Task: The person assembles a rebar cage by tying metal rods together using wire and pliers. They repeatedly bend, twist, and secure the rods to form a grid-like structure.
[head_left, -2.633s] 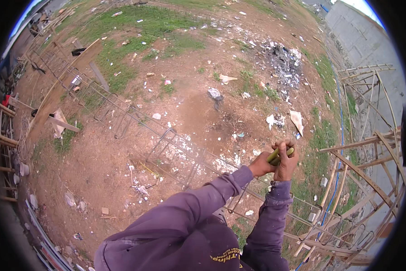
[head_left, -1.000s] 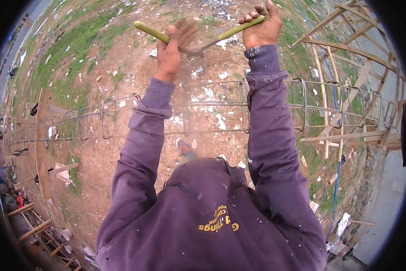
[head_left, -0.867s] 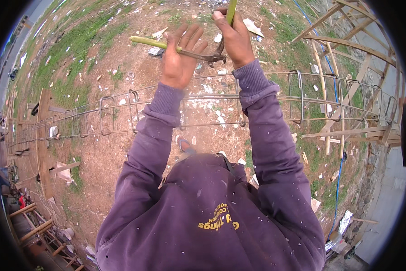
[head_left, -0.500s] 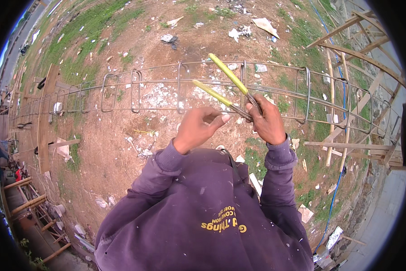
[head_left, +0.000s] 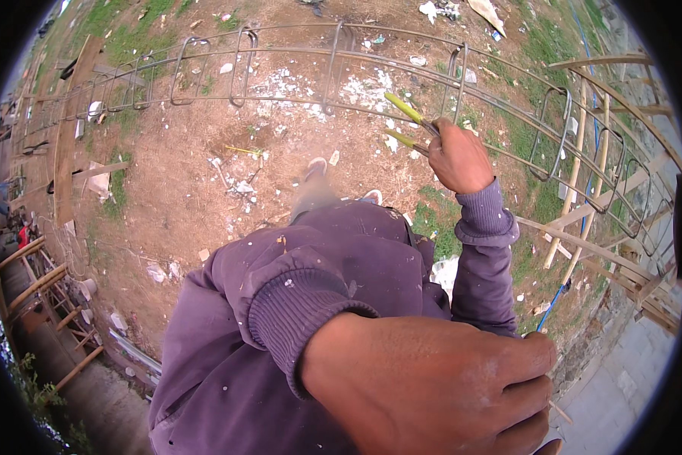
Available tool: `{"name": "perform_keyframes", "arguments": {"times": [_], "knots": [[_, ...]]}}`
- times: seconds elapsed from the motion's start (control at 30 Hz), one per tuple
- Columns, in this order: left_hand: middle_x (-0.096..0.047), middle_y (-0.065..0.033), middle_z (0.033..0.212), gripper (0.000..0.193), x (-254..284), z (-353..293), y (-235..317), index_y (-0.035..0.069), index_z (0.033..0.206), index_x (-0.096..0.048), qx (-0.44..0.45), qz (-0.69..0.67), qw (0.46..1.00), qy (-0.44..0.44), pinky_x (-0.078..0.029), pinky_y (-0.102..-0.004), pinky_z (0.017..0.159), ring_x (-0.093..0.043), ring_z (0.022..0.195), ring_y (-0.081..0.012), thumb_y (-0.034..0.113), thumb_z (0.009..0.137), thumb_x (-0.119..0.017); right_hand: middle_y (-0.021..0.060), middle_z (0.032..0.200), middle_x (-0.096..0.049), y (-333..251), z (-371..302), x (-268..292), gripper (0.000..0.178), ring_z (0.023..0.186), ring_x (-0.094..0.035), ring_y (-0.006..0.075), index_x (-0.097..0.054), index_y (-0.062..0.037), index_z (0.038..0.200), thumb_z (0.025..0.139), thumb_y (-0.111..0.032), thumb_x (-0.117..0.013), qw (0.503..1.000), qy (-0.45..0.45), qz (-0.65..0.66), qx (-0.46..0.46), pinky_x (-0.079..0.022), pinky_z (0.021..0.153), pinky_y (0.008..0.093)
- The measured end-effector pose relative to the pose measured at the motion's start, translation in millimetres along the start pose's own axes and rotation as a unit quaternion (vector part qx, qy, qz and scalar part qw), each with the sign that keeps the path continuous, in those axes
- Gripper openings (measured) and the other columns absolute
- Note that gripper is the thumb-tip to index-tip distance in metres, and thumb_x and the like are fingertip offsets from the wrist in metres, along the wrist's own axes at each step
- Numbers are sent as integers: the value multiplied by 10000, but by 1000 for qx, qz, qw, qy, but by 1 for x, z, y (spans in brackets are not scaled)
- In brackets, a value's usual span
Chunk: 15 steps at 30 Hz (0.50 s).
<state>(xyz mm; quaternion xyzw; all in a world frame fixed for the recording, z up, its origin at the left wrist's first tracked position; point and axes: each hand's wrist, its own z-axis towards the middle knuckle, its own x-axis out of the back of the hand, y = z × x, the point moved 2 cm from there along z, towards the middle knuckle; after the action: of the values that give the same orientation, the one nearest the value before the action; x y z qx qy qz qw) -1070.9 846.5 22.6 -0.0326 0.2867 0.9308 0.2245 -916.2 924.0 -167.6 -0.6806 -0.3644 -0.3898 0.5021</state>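
My right hand is closed around the head end of a pair of pliers. Its two yellow-green handles spread apart and point up and to the left; the jaws are hidden in my palm. Just beyond lies a long steel rebar cage, its thin bars tied through rectangular stirrups and running from left to right. Large and close at the lower right is my left hand, back up and fingers curled. Its fingertips are out of sight, so whatever they may hold cannot be made out.
Bare soil with scattered white litter and grass patches surrounds my shoes. A wooden plank support crosses the cage at the left. Timber frames and a blue hose lie at the right; bamboo poles are at the lower left.
My left hand has left the pliers and come back toward me, now close at the lower right. My right hand keeps the pliers, shifted slightly right. The cage sits higher in view.
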Motion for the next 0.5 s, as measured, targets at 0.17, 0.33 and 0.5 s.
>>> {"name": "perform_keyframes", "arguments": {"times": [0.17, 0.33, 0.5], "knots": [[-454, -1, 662, 102, 40, 11, -4, 28, 797, -663, -22, -2, 991, -129, -368, -281, 528, -447, 558, -147, 121, 756, -666, 281, 803, -671, -4, 20, -32, 271, 782, -661, 474, -640, 1, 1036, 914, -233, -578, 996, 73, 33, -37, -500, 755, 556], [-423, 15, 619, 136, 64, 37, -7, 31, 721, -613, 57, 50, 995, -63, -366, -278, 536, -427, 539, -140, 159, 750, -651, 194, 875, -718, -9, 28, -53, 385, 829, -690, 417, -612, -95, 1206, 908, -337, -641, 991, 96, -14, -95, -520, 743, 507], [-389, 19, 590, 143, 113, 58, -26, 32, 680, -593, 52, 103, 977, -180, -372, -283, 547, -420, 541, -140, 155, 723, -650, 126, 789, -710, -7, 29, -52, 657, 728, -702, 296, -563, -104, 1344, 824, -459, -749, 977, 103, 41, -180, -517, 661, 423]]}}
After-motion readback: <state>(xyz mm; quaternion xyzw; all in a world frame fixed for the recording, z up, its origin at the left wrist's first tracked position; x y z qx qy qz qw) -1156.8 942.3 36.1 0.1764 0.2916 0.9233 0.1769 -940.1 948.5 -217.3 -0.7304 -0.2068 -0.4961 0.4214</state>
